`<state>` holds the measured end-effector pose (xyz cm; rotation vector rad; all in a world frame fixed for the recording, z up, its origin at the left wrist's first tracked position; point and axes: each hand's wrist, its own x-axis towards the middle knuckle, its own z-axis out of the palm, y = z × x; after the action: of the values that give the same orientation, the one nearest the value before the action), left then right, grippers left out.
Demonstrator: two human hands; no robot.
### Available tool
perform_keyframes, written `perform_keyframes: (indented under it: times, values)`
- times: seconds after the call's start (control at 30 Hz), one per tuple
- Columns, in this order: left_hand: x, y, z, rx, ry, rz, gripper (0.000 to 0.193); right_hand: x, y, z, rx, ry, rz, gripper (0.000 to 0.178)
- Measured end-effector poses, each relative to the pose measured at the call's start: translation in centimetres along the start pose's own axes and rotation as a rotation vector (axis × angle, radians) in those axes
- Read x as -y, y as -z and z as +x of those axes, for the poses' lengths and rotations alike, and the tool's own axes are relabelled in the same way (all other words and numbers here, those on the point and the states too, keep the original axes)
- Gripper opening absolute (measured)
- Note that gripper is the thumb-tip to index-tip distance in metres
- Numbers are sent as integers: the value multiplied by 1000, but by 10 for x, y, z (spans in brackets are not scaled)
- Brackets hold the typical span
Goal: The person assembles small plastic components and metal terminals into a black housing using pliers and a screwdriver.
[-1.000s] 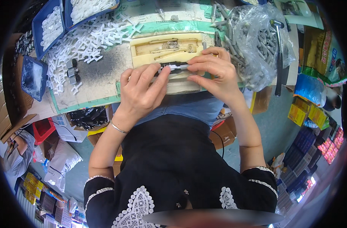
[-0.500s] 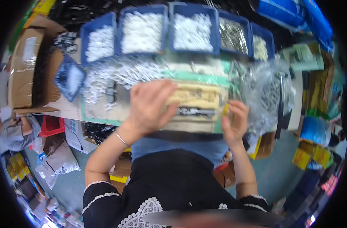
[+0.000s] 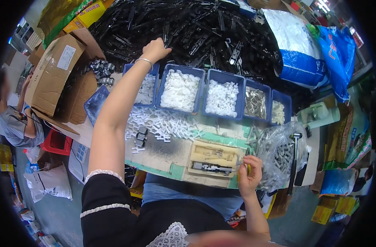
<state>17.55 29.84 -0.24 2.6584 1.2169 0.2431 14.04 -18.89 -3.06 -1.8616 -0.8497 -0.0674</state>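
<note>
We've got the left hand point(image 3: 155, 50) out at eleven o'clock, fingers bunched over the pile of black parts point(image 3: 196, 31); can't tell if they're pinching one; the black assembly point(image 3: 212, 168) lies in the cream tray point(image 3: 198, 151), just beside the right hand's point(image 3: 250, 175) curled fingers, at their nine o'clock; whether those grip anything, we can't tell.

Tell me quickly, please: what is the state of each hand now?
Left hand: at the black parts; grip cannot be told.
Right hand: half-curled beside the cream fixture; grip cannot be told.
</note>
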Motion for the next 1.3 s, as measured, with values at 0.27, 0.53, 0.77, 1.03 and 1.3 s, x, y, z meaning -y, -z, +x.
perform_keyframes:
  times: [0.27,0.53,0.77,1.03,1.3]
  values:
    - [20,-15,27,-237,-272,-254,37,-1,-2,10,114,0,36,16]
    - [13,38,-54,-316,-405,-343,34,16,-7,45,161,83,-22,16]
    - [-17,47,-161,100,-332,-1110,38,44,-31,90,276,111,83,17]
    - [-60,38,-268,617,-194,-1371,39,63,-74,95,240,-100,857,36]
    - [-65,38,-316,-104,-1021,-484,40,61,0,47,657,93,-54,35]
